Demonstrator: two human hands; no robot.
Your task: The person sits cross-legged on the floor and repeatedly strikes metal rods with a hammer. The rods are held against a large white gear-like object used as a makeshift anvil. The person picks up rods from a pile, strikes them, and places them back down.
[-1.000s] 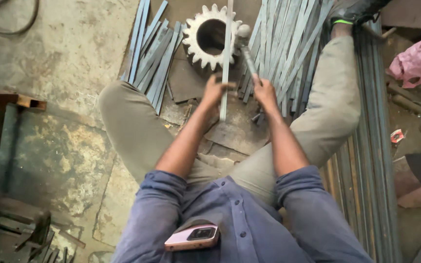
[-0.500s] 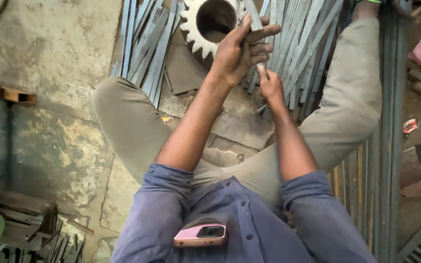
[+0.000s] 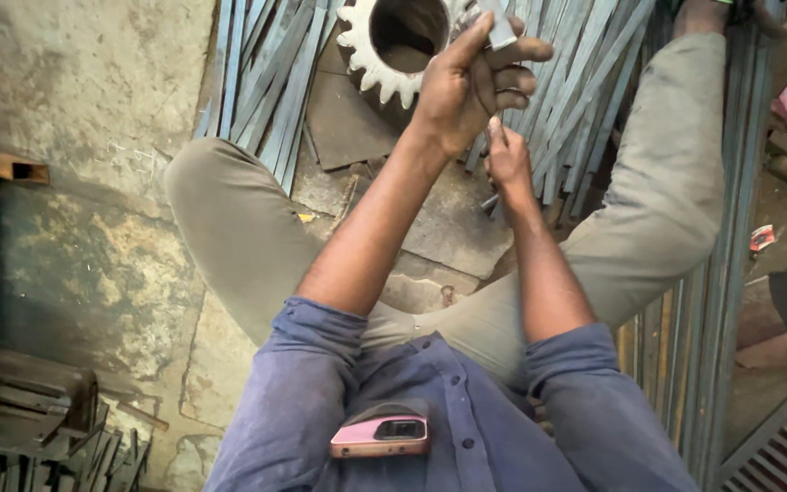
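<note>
Up near the top of the view, a thin flat metal strip (image 3: pixel 501 32) is pinched in the left hand (image 3: pixel 466 87). The fingers are curled tight around it, and the thumb presses from the side, so the strip cannot slip. It is held high, above the pile, where the eyes can look along it.

Just below, the right hand (image 3: pixel 507 164) is closed too, with its fingers bunched together. It seems to grip the lower part of the same strip, but that part is hidden, so I cannot tell for sure. Two hands on one long strip would keep it steady.

Behind the left hand sits a big pale gear wheel (image 3: pixel 403 41) with teeth all around and a round hole in the middle. It rests on a dark flat plate (image 3: pixel 343 123) on the ground.

Many more long grey strips (image 3: pixel 261 82) lie spread out on both sides of the gear, close enough to reach. The person sits on the stone floor (image 3: pixel 75 228) with bent knees set wide, so the work sits between the legs. A pink phone (image 3: pixel 380 435) pokes out of the blue shirt pocket.
</note>
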